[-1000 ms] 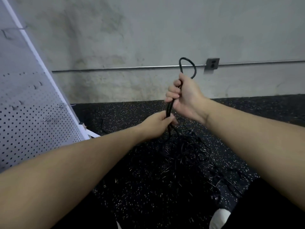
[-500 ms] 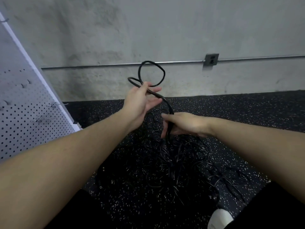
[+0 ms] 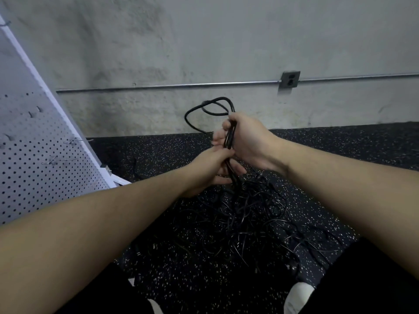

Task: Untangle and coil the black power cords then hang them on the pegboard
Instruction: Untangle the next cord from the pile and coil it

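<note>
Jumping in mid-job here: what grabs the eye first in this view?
Both hands meet at centre: the right hand grips a gathered black cord whose loops rise above the fist, and the left hand holds the strands just below. Under them a tangled pile of cords sprawls on the speckled floor. The white pegboard with hooks stands at left.

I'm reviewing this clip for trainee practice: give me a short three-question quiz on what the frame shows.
1. True or false: the right hand grips gathered strands of the black cord.
2. Where is the pegboard? A) on the person's left B) on the person's right C) flat on the floor
3. Fill in: below the left hand, the tangled cords lie on the speckled ____.

Key: 1 true; 2 A; 3 floor.
</note>
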Motion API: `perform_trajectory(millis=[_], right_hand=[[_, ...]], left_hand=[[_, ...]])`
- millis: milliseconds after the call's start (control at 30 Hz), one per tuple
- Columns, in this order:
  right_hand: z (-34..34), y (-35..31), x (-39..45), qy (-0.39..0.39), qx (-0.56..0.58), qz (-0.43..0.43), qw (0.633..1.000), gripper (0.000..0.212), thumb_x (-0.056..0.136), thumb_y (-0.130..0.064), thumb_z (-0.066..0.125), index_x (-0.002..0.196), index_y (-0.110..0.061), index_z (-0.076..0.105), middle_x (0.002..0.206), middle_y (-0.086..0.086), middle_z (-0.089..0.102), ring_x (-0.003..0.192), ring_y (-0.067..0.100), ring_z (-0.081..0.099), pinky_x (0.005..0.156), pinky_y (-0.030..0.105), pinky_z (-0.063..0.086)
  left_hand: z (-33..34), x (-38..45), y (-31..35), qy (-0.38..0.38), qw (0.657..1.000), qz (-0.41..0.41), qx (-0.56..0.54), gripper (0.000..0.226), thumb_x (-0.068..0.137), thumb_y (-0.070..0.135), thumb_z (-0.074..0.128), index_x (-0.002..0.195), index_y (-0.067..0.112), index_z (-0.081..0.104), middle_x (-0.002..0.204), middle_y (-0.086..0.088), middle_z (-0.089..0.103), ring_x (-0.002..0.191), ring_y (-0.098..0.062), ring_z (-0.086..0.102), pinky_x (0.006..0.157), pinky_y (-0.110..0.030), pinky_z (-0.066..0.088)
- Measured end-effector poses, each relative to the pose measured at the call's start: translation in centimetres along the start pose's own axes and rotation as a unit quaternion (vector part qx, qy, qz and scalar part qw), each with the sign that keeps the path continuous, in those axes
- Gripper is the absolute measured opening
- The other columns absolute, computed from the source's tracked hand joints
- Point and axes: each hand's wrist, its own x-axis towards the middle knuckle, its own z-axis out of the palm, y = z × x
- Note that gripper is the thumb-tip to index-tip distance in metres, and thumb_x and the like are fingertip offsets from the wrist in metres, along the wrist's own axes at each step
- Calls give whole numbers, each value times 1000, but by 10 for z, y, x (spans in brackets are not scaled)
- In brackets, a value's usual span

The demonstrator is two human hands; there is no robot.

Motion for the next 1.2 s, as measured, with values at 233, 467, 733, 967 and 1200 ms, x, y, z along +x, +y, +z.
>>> perform_trajectory(millis=[233, 467, 733, 967, 1200], right_hand=[[7, 5, 5, 26, -256, -57, 964, 88, 91, -78, 35, 152, -16, 43, 151, 2, 51, 141, 17, 43, 121, 41, 26], [-34, 40, 16, -135, -334, 47, 932, 74, 88, -62, 22, 144, -25, 51, 132, 11, 67, 127, 29, 58, 114, 55, 33], [-23, 49, 7, -260, -391, 69, 880, 27, 104, -33, 43, 99, -15, 63, 104, 8, 74, 99, 12, 66, 102, 38, 47], [-32, 64, 10, -260, -632, 34, 729, 32, 108, -37, 45, 97, -20, 70, 92, -7, 71, 82, 10, 62, 85, 31, 47], [-29, 34, 7, -143, -618, -117, 764, 36, 110, -41, 32, 120, -27, 64, 109, -8, 64, 100, 13, 58, 97, 29, 44]], left_hand=[[1, -4, 2, 51, 997, 45, 26, 20, 109, 36, 45, 103, 17, 51, 72, -4, 65, 76, -21, 71, 81, -47, 59], [-14, -16, 16, 115, 989, 94, -17, 19, 110, 24, 41, 115, 15, 57, 75, -5, 70, 73, -25, 72, 75, -49, 61], [-47, -32, 20, 200, 971, 80, -103, 15, 112, 22, 36, 111, 15, 50, 61, -4, 67, 77, -30, 77, 64, -46, 62], [-72, -61, 19, 168, 984, -55, -38, 13, 111, 18, 40, 110, 11, 52, 81, -11, 77, 67, -28, 75, 54, -34, 62], [-143, -98, -7, 41, 910, -260, 321, 34, 104, 35, 55, 120, 9, 69, 79, -4, 76, 38, -5, 41, 31, -16, 29]])
